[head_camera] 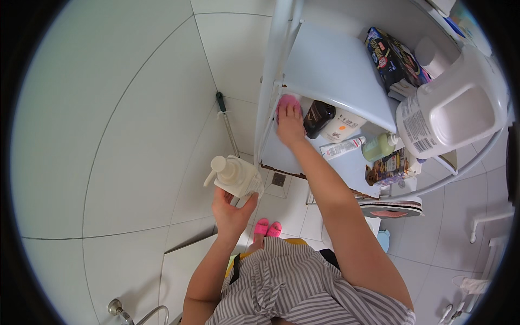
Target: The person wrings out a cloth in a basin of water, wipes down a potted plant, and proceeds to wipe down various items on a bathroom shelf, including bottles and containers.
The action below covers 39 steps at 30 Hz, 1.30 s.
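My left hand [233, 211] grips the lower part of a white pump bottle [239, 178], held in front of the tiled wall. My right hand [291, 128] reaches into the lower shelf [280, 154] of a white rack, its fingers pressed on a pink cloth [289, 103] at the shelf's left end. Just right of that hand stand a dark bottle [319, 118] and a white bottle [342, 124] bearing writing. A white tube [343, 148], a green pump bottle [380, 147] and a dark patterned pack [388, 166] are further right on this shelf.
The upper shelf [333, 61] holds a black package [394, 59] and a large white jug [451, 105] at its right. Rust marks the lower shelf's front edge. A green-handled pole [220, 101] leans in the wall corner. A floor drain [278, 179] lies below.
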{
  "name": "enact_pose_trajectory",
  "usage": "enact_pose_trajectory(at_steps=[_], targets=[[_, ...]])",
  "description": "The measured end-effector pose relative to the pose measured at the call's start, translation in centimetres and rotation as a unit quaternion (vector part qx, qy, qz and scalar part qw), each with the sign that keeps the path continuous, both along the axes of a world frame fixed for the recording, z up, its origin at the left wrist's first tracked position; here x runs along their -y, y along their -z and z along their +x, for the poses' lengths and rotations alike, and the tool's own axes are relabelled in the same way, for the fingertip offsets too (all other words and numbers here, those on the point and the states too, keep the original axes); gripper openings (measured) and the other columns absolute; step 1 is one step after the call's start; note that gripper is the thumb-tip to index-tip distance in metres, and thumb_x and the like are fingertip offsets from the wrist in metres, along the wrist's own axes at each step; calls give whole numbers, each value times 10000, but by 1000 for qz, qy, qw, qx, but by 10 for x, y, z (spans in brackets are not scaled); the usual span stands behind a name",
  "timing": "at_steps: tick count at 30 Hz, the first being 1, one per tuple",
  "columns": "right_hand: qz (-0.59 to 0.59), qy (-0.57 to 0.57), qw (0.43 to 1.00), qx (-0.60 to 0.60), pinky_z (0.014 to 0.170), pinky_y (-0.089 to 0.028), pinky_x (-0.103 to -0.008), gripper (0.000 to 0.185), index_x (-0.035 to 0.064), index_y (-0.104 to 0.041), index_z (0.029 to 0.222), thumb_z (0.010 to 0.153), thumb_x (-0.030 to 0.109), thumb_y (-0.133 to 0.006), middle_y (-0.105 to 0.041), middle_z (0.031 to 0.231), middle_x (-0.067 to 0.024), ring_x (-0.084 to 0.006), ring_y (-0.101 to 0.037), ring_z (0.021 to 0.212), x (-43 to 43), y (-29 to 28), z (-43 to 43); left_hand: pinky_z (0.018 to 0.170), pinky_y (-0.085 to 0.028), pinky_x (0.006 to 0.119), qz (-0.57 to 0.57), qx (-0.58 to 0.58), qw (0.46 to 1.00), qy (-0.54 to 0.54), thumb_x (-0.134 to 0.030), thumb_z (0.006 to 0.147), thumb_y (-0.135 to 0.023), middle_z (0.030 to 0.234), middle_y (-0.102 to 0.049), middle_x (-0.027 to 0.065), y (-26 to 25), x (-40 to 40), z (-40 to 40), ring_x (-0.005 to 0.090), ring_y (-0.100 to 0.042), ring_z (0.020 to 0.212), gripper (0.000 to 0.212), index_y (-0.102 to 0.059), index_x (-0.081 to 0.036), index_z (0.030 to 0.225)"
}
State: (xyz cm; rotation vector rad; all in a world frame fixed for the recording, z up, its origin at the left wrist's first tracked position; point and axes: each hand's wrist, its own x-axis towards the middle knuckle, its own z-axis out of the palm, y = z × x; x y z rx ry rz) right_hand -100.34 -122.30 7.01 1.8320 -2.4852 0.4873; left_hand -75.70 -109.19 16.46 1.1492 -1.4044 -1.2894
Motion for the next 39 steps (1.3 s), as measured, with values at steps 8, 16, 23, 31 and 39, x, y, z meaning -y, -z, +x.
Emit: enact_pose_trajectory(at_steps=[8,16,23,31,39], targets=[[-110,-182,973,93,997,-334,-446,445,58,-539,1166,731,-33,-535,-486,1252,-160,-341,-446,1166,-149,-16,37,920,-443,320,-38,-54,997,40,-40,690,-725,1125,-575,105,-13,12,-33,194,-567,1064,571,-450,0,1188],[-104,-104,956,254,930,-411,-394,364,42,-538,1173,814,-16,-520,-522,1192,-173,-356,-510,1076,-255,-45,17,860,-446,328,-75,-47,992,90,-80,682,-717,1069,-596,123,14,40,-93,206,-574,1011,538,-466,-7,1152],[-63,-8,932,357,878,-459,-366,385,52,-522,1191,818,-38,-490,-540,1176,-185,-360,-550,1027,-327,-51,24,815,-457,390,-79,45,995,30,-152,651,-726,1051,-599,154,25,102,-147,314,-584,968,522,-471,-22,1087],[-97,33,908,406,781,-463,-268,337,36,-526,1174,852,-47,-469,-556,1118,-122,-214,-574,897,-338,-55,34,790,-465,427,-136,145,979,-53,-199,661,-734,1011,-609,167,18,138,-190,357,-587,952,544,-456,-33,1098],[-129,62,884,445,735,-449,-223,352,27,-516,1197,856,-50,-470,-568,1091,-76,-123,-543,843,-345,-54,32,886,-424,408,-352,126,909,-183,-108,720,-685,1174,-506,183,47,126,-189,363,-504,1072,643,-362,-15,1269]])
